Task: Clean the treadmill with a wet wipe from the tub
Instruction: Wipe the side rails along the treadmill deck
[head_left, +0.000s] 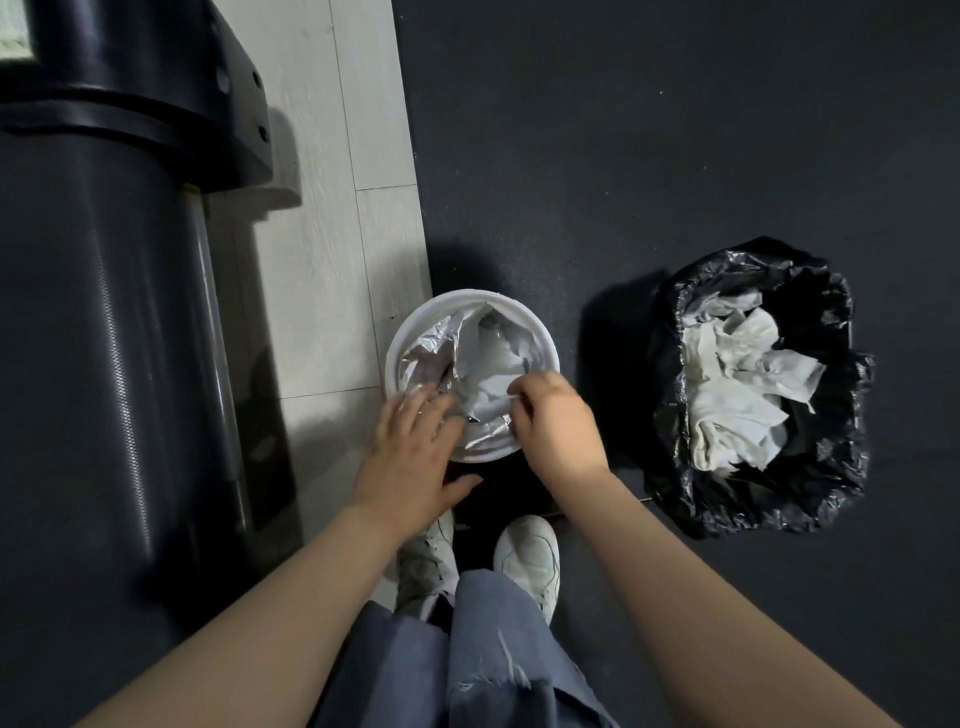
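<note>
I'm looking straight down at a white round tub standing on the dark floor mat, right at the edge of a strip of pale wood-look flooring. The tub is open at the top, with a crumpled silver foil liner folded back and a white wet wipe showing in the middle. My left hand rests on the tub's near-left rim, fingers spread fairly wide and flat over the foil. My right hand sits at the near-right rim, fingers curled — thumb and forefinger pinching the edge of the wipe.

To the right of the tub, well apart from it, a bin lined with a black plastic bag holds a heap of crumpled white used wipes. On the left stands a big dark cylindrical machine part — I can't tell what it belongs to. Below my hands are white sneakers and grey-blue jeans.
</note>
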